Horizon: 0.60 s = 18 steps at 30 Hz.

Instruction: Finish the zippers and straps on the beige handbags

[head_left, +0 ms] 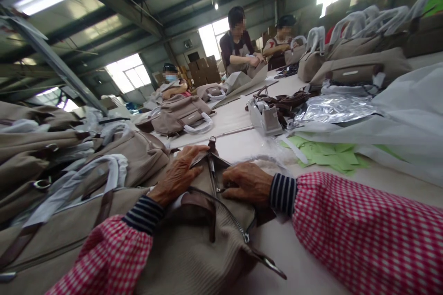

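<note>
A taupe handbag [194, 258] with brown leather trim lies on the table right in front of me. Its zipper [235, 223] runs along the top, with a metal slider near the right end. My left hand [176, 175] rests on the bag's far left part, index finger stretched toward a brown leather tab [212, 145] with a metal ring and thumb apart from it. Across the zipper, my right hand [247, 182] has curled fingers closed on the bag's fabric; its fingertips are partly hidden. A brown handle strap [199, 207] arches over the near side.
Taupe bags with white-wrapped handles [110, 170] crowd the left. Ahead lie another bag [182, 113] and a tape dispenser [265, 117]. Green paper pieces [328, 152], clear plastic [335, 108] and stacked bags [363, 67] are on the right. Several co-workers [238, 48] stand beyond the table.
</note>
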Each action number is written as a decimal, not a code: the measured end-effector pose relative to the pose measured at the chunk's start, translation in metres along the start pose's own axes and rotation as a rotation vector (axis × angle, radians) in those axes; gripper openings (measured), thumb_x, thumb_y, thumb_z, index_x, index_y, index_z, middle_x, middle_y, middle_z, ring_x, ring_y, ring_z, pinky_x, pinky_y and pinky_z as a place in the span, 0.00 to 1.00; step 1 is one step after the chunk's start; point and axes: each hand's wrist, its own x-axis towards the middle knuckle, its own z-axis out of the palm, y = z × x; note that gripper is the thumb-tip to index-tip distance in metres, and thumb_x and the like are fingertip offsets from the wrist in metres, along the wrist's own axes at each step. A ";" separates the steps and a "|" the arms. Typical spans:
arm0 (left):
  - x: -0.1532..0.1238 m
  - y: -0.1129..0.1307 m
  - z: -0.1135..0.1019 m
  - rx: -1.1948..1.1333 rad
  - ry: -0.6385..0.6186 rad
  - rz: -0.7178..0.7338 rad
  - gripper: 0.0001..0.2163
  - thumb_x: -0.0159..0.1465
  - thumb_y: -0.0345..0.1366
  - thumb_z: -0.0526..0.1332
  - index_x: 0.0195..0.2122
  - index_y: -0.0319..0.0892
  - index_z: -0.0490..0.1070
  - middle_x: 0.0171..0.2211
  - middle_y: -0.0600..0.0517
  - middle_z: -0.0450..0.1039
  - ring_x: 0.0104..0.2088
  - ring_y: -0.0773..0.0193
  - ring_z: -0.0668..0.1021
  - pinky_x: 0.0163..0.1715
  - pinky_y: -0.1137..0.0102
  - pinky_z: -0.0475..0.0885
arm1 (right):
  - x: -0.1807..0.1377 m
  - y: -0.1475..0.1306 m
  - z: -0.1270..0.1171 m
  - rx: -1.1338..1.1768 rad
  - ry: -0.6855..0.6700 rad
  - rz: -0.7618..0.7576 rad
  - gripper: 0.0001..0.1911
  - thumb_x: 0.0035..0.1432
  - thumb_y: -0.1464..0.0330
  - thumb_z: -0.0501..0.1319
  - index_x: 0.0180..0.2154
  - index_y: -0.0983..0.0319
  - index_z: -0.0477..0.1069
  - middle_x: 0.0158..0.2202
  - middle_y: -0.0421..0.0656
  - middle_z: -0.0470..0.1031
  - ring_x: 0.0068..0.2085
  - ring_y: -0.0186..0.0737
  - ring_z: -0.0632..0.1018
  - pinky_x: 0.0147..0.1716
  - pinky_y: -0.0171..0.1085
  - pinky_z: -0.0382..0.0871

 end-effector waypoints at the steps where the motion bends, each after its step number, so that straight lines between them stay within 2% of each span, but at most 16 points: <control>1: 0.000 -0.003 0.001 -0.019 -0.024 -0.025 0.25 0.60 0.34 0.60 0.61 0.50 0.69 0.61 0.47 0.70 0.58 0.48 0.74 0.61 0.48 0.67 | 0.000 -0.002 0.000 -0.013 -0.009 -0.016 0.10 0.65 0.62 0.64 0.41 0.62 0.77 0.40 0.46 0.80 0.42 0.44 0.78 0.39 0.37 0.62; 5: 0.005 -0.008 -0.005 -0.142 -0.108 -0.200 0.35 0.58 0.41 0.65 0.67 0.48 0.60 0.64 0.41 0.68 0.62 0.40 0.73 0.60 0.46 0.68 | 0.005 -0.011 0.003 -0.054 -0.011 -0.067 0.05 0.64 0.70 0.61 0.40 0.63 0.75 0.43 0.47 0.79 0.43 0.42 0.78 0.40 0.37 0.62; 8: 0.011 -0.006 -0.014 -0.159 -0.206 -0.195 0.36 0.54 0.43 0.70 0.65 0.48 0.65 0.62 0.42 0.71 0.63 0.39 0.72 0.62 0.48 0.66 | 0.007 -0.013 0.006 -0.043 -0.005 -0.064 0.05 0.62 0.70 0.61 0.39 0.64 0.73 0.40 0.46 0.79 0.40 0.41 0.77 0.37 0.37 0.60; 11: 0.019 -0.003 -0.023 -0.124 -0.281 -0.181 0.32 0.52 0.41 0.69 0.60 0.48 0.70 0.56 0.45 0.76 0.58 0.41 0.76 0.60 0.52 0.67 | 0.007 -0.012 0.010 0.020 0.030 -0.018 0.04 0.61 0.68 0.61 0.36 0.63 0.72 0.34 0.43 0.76 0.33 0.38 0.73 0.32 0.36 0.57; 13: 0.025 -0.001 -0.028 -0.114 -0.299 -0.206 0.31 0.50 0.39 0.69 0.57 0.47 0.72 0.50 0.46 0.78 0.52 0.45 0.79 0.53 0.57 0.72 | 0.006 -0.010 0.012 0.092 0.059 0.011 0.04 0.61 0.68 0.62 0.34 0.63 0.71 0.31 0.40 0.75 0.30 0.36 0.71 0.30 0.35 0.56; 15: 0.030 0.002 -0.033 -0.106 -0.316 -0.233 0.30 0.47 0.37 0.68 0.55 0.46 0.73 0.42 0.49 0.79 0.43 0.49 0.80 0.41 0.64 0.75 | 0.007 -0.010 0.014 0.158 0.082 0.028 0.04 0.61 0.68 0.62 0.34 0.63 0.70 0.30 0.40 0.74 0.29 0.35 0.71 0.29 0.34 0.55; 17: 0.036 0.008 -0.039 -0.086 -0.361 -0.259 0.31 0.46 0.35 0.67 0.55 0.46 0.73 0.36 0.52 0.77 0.33 0.55 0.78 0.29 0.69 0.72 | 0.007 -0.012 0.015 0.185 0.092 0.037 0.02 0.60 0.71 0.62 0.37 0.63 0.71 0.30 0.40 0.75 0.30 0.35 0.72 0.30 0.34 0.57; 18: 0.038 0.011 -0.041 -0.070 -0.390 -0.275 0.32 0.46 0.35 0.67 0.55 0.46 0.73 0.35 0.53 0.75 0.29 0.58 0.76 0.25 0.70 0.70 | 0.007 -0.014 0.016 0.177 0.092 0.031 0.04 0.60 0.73 0.62 0.39 0.63 0.72 0.32 0.41 0.75 0.32 0.36 0.72 0.31 0.34 0.57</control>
